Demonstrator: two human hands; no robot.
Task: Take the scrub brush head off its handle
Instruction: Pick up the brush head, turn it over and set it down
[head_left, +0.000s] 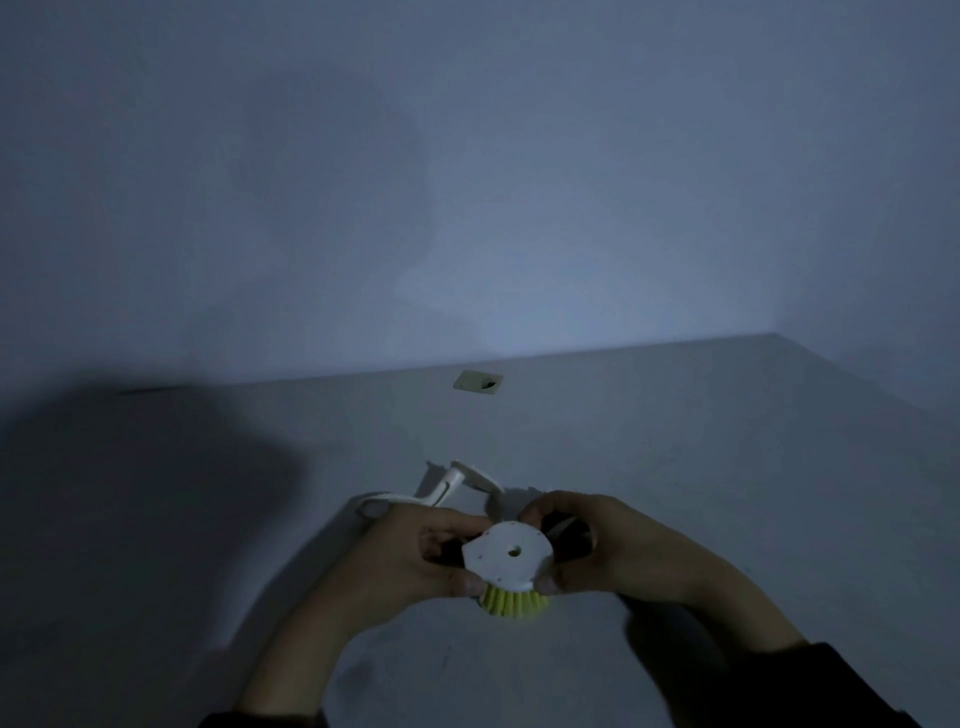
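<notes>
The scrub brush head is a round white disc with a small centre hole and yellow-green bristles pointing down. My left hand grips its left edge and my right hand grips its right edge, holding it just above the table. The white handle lies flat on the table behind my left hand, apart from the head; its near end is hidden by my fingers.
A grey table meets a plain wall at the back. A small beige cable-port cover sits in the tabletop near the rear edge. A dark shadow covers the table's left side. The light is dim.
</notes>
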